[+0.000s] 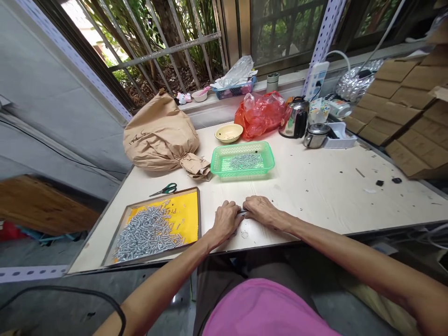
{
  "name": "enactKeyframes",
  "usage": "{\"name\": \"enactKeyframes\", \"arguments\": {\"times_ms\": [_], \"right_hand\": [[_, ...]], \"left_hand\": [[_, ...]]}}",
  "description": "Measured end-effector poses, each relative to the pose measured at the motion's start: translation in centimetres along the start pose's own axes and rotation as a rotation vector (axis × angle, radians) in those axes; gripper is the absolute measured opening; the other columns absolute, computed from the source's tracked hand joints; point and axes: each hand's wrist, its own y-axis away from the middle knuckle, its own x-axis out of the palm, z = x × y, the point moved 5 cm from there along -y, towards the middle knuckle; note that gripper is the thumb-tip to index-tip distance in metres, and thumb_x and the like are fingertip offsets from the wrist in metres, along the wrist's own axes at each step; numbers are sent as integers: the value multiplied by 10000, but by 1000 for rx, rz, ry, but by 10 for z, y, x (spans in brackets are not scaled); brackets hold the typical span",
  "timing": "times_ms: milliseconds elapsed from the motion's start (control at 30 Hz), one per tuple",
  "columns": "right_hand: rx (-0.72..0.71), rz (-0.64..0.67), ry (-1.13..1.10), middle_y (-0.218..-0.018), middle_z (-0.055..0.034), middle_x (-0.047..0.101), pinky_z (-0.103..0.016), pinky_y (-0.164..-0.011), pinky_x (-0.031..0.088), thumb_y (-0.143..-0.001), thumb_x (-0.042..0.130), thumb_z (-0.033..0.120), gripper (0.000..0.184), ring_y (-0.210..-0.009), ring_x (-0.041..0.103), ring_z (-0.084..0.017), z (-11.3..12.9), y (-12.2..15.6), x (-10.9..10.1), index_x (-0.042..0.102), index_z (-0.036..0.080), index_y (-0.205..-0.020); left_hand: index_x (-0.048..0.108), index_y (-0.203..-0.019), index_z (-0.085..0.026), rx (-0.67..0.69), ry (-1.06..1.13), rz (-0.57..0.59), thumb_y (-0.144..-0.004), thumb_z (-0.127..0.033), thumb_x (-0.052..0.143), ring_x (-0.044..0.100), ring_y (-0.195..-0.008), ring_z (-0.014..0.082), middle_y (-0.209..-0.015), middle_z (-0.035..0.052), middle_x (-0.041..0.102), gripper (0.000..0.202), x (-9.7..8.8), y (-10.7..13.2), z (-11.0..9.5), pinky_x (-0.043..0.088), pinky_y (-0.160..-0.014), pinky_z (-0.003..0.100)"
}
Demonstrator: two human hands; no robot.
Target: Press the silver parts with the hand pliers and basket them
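Here we are, both grips closed in: left hand and right hand appear to pinch a small grey piece between them, low over the surface. The risk? It's mostly covered, so a slack pinch could send it skidding! And that left forearm, so near the tray, could jog it and scatter screws.

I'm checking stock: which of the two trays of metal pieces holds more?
The yellow-bottomed tray, beside the scissors: its heap is larger than the scatter in the green tray.
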Motion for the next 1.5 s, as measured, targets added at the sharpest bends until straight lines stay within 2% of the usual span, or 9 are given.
{"name": "enactKeyframes", "arguments": {"times_ms": [200,400,600,867,967,1033,1133,1233,1500], "right_hand": [[15,-80,47,-962,-79,637,-276,-746,392,-868,577,339,199,-932,569,-213,-1,6,3,662,181,-955],[-150,-126,31,-1017,-121,606,-319,-789,411,-809,602,515,470,-954,533,-247,-18,2,16,612,154,-1111],[-88,-208,38,-942,-95,628,-297,-805,381,-924,432,229,245,-908,536,-208,-25,-10,18,650,156,-1009],[-94,-257,124,-883,-69,631,-319,-782,369,-924,435,220,216,-872,540,-213,-30,-29,12,646,179,-902],[-105,-292,139,-915,-89,623,-327,-773,392,-914,412,178,236,-888,539,-223,-27,-21,17,643,174,-963],[-127,-335,115,-982,-107,613,-337,-773,409,-910,429,200,234,-922,536,-236,-20,-11,18,635,174,-1019],[-168,-404,32,-1022,-115,604,-352,-795,425,-931,415,249,251,-945,533,-241,-3,6,17,626,177,-1047],[-203,-398,-54,-932,-97,610,-343,-789,430,-961,367,274,287,-890,542,-222,19,19,16,636,187,-1012],[-353,-154,-111,-873,-51,579,-263,-705,383,-963,360,207,272,-809,506,-162,71,10,9,629,202,-920]], "left_hand": [[644,-989,-173,-41,-10,-35,-848,-339,562,518,-996,267,-968,101,607,232,-1,4,-3,461,-802,368],[478,-1257,-144,-30,99,-207,-848,-202,548,429,-1258,283,-1331,153,487,419,22,28,-9,395,-1016,432],[527,-1192,-182,88,230,-261,-888,-247,526,422,-1284,272,-1269,119,555,311,38,53,-30,295,-1099,472],[519,-1203,-181,154,242,-306,-869,-351,571,424,-1279,262,-1252,106,560,378,34,68,-37,315,-1086,456],[544,-1204,-191,90,186,-411,-894,-318,531,452,-1242,245,-1290,104,529,336,17,81,-10,392,-1023,400],[612,-1110,-186,-117,119,-475,-919,-263,477,531,-1082,218,-1131,98,599,247,-1,94,31,443,-930,363],[684,-944,-158,-442,-61,-423,-915,-231,470,524,-942,229,-921,100,618,228,-23,114,101,446,-829,355],[705,-858,-129,-579,-179,-289,-908,-237,474,498,-959,249,-922,117,612,260,-32,127,148,420,-830,351],[714,-957,-167,-449,-268,-219,-928,-327,445,468,-967,251,-937,114,595,314,-29,125,146,386,-806,332]]}}
